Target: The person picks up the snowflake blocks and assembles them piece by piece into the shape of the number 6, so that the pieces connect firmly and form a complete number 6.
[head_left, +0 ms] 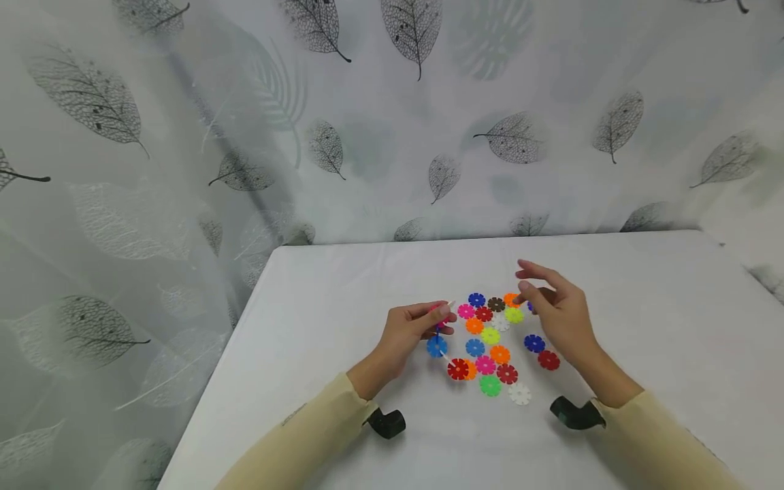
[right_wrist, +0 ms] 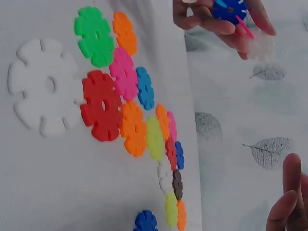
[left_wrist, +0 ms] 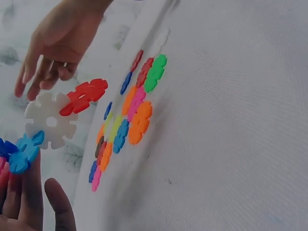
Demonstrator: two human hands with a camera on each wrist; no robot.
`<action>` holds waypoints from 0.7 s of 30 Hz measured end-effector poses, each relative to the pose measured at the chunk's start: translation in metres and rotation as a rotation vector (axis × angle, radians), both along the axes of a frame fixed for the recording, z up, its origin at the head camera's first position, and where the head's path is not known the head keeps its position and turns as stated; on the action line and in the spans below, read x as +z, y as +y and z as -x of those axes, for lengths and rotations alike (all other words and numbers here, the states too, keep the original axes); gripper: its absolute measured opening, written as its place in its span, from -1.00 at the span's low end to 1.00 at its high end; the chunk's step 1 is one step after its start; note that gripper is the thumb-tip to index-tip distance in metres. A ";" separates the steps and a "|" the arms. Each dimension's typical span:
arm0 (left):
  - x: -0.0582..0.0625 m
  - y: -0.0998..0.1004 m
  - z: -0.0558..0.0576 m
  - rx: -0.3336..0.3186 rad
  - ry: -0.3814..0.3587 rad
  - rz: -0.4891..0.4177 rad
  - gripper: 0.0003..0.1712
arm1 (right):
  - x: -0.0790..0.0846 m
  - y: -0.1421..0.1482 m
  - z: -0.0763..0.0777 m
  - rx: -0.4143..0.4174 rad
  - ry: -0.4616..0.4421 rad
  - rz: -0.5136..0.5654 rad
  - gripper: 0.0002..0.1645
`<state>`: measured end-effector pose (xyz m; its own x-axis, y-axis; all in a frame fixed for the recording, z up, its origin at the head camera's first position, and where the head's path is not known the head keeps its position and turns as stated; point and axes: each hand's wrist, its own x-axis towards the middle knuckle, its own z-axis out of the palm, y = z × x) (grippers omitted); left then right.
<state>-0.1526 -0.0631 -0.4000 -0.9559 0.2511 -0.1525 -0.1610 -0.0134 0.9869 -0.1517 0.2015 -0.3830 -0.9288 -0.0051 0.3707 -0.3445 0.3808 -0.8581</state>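
My left hand (head_left: 399, 338) pinches a chain of slotted plastic flower discs above the left side of the table. From the fingers hang a dark blue disc (right_wrist: 230, 8), a light blue disc (head_left: 437, 346), a white disc (left_wrist: 34, 115) and a red disc (left_wrist: 87, 96) at the lower end. Another white disc (right_wrist: 262, 46) sticks out past the fingertips, beside a pink one. My right hand (head_left: 565, 316) is raised over the right side of the loose discs, fingers loosely bent and thumb apart, with nothing between them.
Loose flower discs in several colours lie flat in a cluster between the hands, among them a green disc (head_left: 490, 385) and a white disc (head_left: 520, 393) near the front. A blue disc (head_left: 534, 343) lies to the right. Leaf-print curtain (head_left: 367, 136) hangs behind the white table (head_left: 643, 306).
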 end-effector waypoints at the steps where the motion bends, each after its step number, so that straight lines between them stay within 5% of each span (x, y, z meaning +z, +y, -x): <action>1: 0.000 0.000 0.000 0.008 0.000 -0.003 -0.54 | 0.001 0.005 0.001 -0.029 -0.001 -0.003 -0.48; 9: -0.001 0.000 0.001 0.040 -0.002 0.002 -0.47 | -0.004 0.028 0.000 -0.154 -0.067 -0.043 -0.45; 21: -0.003 -0.001 0.002 0.091 0.008 0.000 -0.49 | -0.015 0.055 -0.004 -0.173 -0.310 -0.162 -0.33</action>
